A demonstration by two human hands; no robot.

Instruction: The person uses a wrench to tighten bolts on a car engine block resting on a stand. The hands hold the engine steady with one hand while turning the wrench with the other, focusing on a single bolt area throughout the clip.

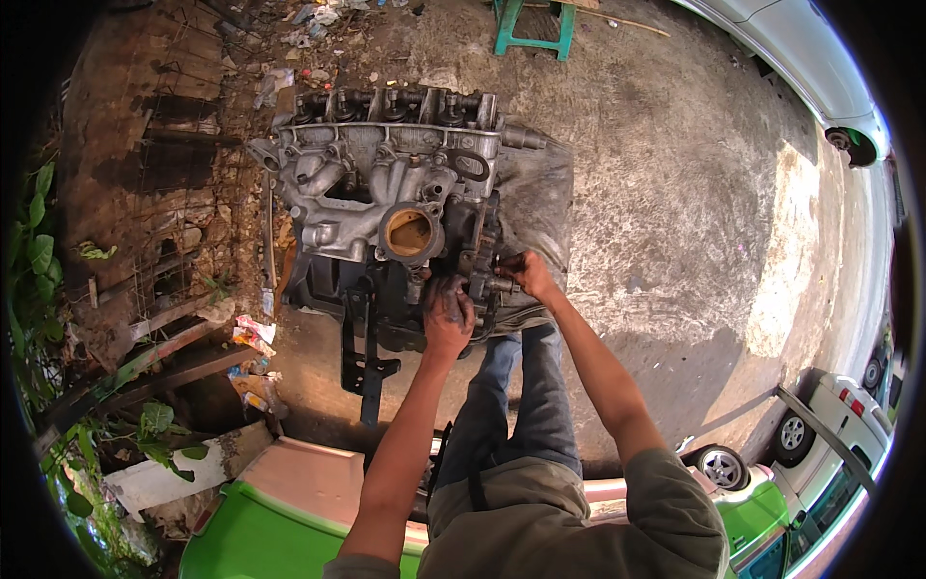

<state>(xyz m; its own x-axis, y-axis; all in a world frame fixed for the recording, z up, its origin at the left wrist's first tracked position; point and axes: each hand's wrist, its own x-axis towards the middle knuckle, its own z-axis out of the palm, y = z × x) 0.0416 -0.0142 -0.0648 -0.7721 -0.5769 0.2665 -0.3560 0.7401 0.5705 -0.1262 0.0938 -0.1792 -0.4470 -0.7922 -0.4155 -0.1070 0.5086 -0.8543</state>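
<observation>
A greasy car engine (386, 193) stands in front of me, its cast-metal intake manifold (333, 227) facing up with a round opening (412, 234). My left hand (449, 311), blackened with grime, is at the near right part of the engine, below that opening. Its fingers are bent against the dark parts, and what they hold is hidden. At the engine's right end, my right hand (528, 274) has thumb and fingers pinched together beside a small metal housing (487, 287). Whatever lies between these fingertips is too small to make out.
Under the engine's right side lies a dark sheet (540, 193). A black bracket (367, 357) sticks out toward me. A green stool (533, 29) stands far off on the concrete. Rusty boards and litter (253, 335) lie left; a green car body (280, 531) is behind me, with parked vehicles right.
</observation>
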